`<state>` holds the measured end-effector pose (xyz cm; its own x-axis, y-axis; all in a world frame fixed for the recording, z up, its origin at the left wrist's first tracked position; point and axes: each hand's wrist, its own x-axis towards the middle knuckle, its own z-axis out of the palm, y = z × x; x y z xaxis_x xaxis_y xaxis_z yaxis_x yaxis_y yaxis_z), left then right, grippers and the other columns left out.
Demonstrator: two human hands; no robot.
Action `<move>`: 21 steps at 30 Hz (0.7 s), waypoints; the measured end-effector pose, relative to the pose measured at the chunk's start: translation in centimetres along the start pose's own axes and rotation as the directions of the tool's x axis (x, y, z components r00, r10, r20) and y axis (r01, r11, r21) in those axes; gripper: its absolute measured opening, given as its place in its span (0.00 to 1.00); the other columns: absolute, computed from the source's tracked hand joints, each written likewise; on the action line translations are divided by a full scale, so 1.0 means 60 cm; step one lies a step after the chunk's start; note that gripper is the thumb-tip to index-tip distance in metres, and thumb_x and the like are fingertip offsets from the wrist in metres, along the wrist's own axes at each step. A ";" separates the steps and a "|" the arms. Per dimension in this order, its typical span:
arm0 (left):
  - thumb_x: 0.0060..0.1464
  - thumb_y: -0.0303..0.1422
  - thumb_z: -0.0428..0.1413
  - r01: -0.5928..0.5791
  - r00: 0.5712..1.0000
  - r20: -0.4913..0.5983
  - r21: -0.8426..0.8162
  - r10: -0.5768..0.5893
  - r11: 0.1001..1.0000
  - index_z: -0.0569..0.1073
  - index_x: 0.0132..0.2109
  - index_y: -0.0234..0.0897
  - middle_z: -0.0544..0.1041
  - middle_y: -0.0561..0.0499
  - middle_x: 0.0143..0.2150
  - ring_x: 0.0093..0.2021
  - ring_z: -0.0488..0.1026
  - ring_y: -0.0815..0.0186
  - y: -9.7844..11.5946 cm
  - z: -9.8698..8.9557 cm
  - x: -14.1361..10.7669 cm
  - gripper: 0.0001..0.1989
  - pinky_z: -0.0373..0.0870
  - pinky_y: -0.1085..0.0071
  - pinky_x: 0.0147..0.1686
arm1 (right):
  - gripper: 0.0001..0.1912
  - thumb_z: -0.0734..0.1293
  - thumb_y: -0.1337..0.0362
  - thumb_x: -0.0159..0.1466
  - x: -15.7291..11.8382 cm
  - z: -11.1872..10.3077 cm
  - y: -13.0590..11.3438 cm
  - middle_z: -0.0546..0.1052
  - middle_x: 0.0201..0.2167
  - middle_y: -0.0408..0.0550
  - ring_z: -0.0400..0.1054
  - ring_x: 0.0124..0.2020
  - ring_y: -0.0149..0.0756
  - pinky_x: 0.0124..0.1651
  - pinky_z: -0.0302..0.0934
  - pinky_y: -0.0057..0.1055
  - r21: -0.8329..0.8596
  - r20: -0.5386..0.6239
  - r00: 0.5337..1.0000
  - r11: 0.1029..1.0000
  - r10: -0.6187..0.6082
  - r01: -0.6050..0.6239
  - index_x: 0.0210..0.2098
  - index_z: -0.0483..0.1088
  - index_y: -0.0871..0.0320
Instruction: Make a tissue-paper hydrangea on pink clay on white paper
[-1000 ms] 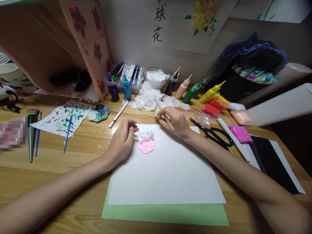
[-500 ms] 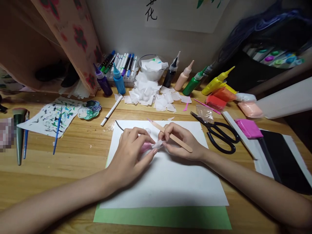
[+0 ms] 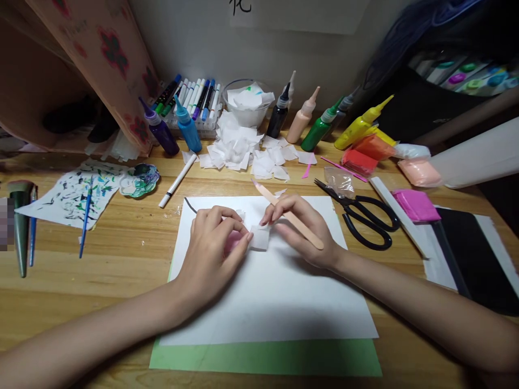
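My left hand is closed, with thumb and fingertips pinching a small square of white tissue paper. Something pink shows beneath its fingers, mostly covered. My right hand holds a flat wooden craft stick that slants across the palm, its purplish tip pointing up and left. The right forefinger and thumb are just beside the tissue square's right edge; whether they touch it I cannot tell. Both hands are above a white sheet of paper, which lies on a green sheet.
Loose white paper squares lie in a heap before a clear bowl. Paint bottles stand along the back. Black-handled scissors lie right of the sheet, near a pink packet. A white marker and brushes lie left.
The tissue paper looked bunched between both hands and now appears as a flat square in the left fingers. My right fingers have drawn slightly away from it. The view has shifted a little.
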<state>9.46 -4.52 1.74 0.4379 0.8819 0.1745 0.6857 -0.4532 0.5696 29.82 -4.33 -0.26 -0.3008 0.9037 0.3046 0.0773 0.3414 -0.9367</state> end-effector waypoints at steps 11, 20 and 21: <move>0.57 0.32 0.54 -0.084 0.977 -0.173 0.236 0.127 0.968 0.72 0.35 0.37 0.71 0.45 0.45 0.45 0.62 0.58 -0.017 0.014 0.012 0.04 0.61 0.59 0.45 | 0.24 0.48 0.62 0.70 -0.014 0.010 -0.014 0.64 0.18 0.43 0.56 0.22 0.31 0.30 0.54 0.32 -0.264 0.063 0.978 0.942 -0.197 0.207 0.21 0.60 0.56; 0.57 0.33 0.53 -0.071 0.983 -0.151 0.229 0.108 0.971 0.71 0.36 0.37 0.71 0.44 0.46 0.46 0.62 0.57 -0.016 0.014 0.011 0.05 0.61 0.58 0.46 | 0.24 0.47 0.59 0.71 -0.016 0.015 -0.006 0.63 0.18 0.43 0.56 0.22 0.33 0.31 0.53 0.33 -0.267 0.001 0.989 0.953 -0.147 0.142 0.21 0.60 0.55; 0.57 0.33 0.53 -0.065 0.985 -0.140 0.222 0.098 0.973 0.71 0.35 0.37 0.71 0.44 0.46 0.46 0.62 0.56 -0.016 0.015 0.011 0.05 0.61 0.58 0.46 | 0.24 0.47 0.59 0.71 -0.016 0.015 -0.006 0.64 0.19 0.43 0.57 0.23 0.33 0.31 0.53 0.33 -0.263 0.001 0.990 0.955 -0.138 0.134 0.22 0.61 0.55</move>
<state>9.61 -3.63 0.62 0.4169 0.8429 0.3400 0.7680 -0.5268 0.3642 29.23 -5.56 -0.40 -0.3097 0.8476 0.4310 0.2836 0.5150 -0.8089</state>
